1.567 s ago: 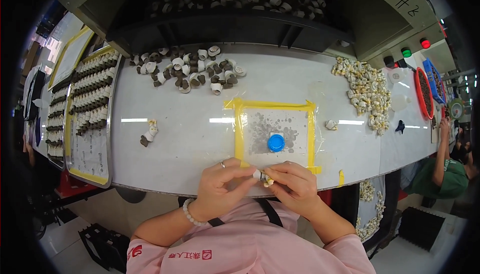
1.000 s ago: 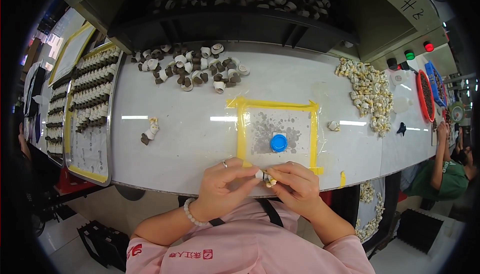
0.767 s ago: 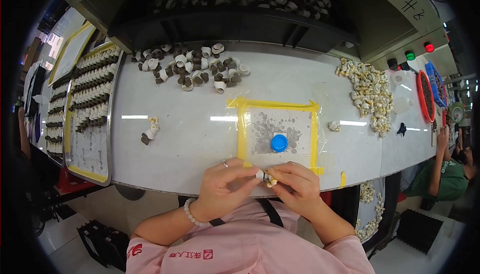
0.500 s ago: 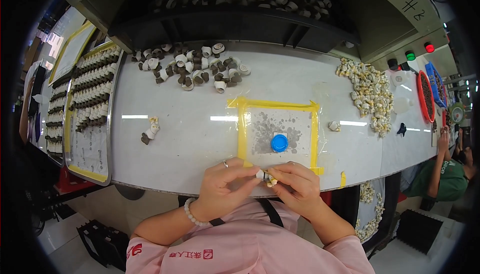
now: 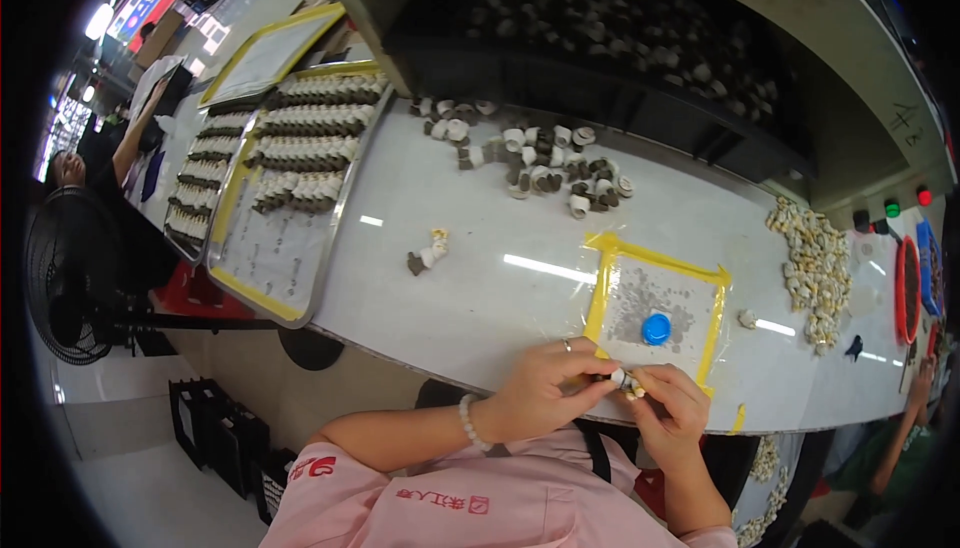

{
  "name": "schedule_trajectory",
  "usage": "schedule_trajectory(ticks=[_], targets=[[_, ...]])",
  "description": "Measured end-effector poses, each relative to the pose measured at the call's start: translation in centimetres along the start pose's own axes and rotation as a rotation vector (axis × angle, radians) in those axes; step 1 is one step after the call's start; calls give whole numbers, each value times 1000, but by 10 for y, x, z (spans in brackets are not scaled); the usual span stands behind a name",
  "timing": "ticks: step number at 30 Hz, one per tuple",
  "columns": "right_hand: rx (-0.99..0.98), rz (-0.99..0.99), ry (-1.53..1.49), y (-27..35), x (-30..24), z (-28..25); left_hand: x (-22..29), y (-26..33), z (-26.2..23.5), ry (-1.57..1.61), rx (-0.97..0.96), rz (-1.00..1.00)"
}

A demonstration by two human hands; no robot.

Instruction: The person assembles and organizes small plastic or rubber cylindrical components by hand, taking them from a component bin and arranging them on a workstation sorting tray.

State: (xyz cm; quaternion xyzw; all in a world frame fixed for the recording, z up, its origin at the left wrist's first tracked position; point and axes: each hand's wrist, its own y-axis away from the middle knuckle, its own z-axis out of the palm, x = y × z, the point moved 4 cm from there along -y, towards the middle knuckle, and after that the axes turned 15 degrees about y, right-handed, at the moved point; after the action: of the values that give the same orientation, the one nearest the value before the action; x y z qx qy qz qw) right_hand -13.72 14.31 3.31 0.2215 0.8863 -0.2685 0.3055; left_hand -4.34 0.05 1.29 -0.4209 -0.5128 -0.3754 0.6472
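White, dark-banded and tinged with yellow, a small part (image 5: 621, 379) lies between the fingertips of both hands, right of centre in the lower half of the frame, near the front edge of the table (image 5: 430, 313). The left hand (image 5: 548, 390) closes a narrow grip on its white and dark end; the right hand (image 5: 672, 410) pinches its yellowish end in an equally narrow grip. Whether the part is one body or two meeting at the band cannot be told, since the fingers cover much of it. The likeliest fault is a slip: fingertip contact on so small a surface could let the part spring out and fall past the table edge. Uneven pressure or a twist from either side might also set the ends askew or mark the surface. Just above the hands, the round blue dish (image 5: 656, 329) stands on a blotched sheet (image 5: 692, 296) framed with yellow tape (image 5: 668, 256); a raised knuckle could knock it. The single brown-ended figure (image 5: 428, 254), left of centre, lies well apart and seems at risk only from a wide sweep of the left forearm.
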Motion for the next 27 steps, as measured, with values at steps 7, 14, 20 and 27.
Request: schedule_trajectory(ticks=[7,14,20,27], targets=[[0,95,-12,-7,6,1,0,-10,-2,38,-30,-24],[16,63,42,-5,-5,3,5,-2,-2,114,45,98],[-57,106,24,16,7,-1,-2,7,6,197,-17,2],[-98,101,-72,23,22,5,31,10,-5,15,-90,77]])
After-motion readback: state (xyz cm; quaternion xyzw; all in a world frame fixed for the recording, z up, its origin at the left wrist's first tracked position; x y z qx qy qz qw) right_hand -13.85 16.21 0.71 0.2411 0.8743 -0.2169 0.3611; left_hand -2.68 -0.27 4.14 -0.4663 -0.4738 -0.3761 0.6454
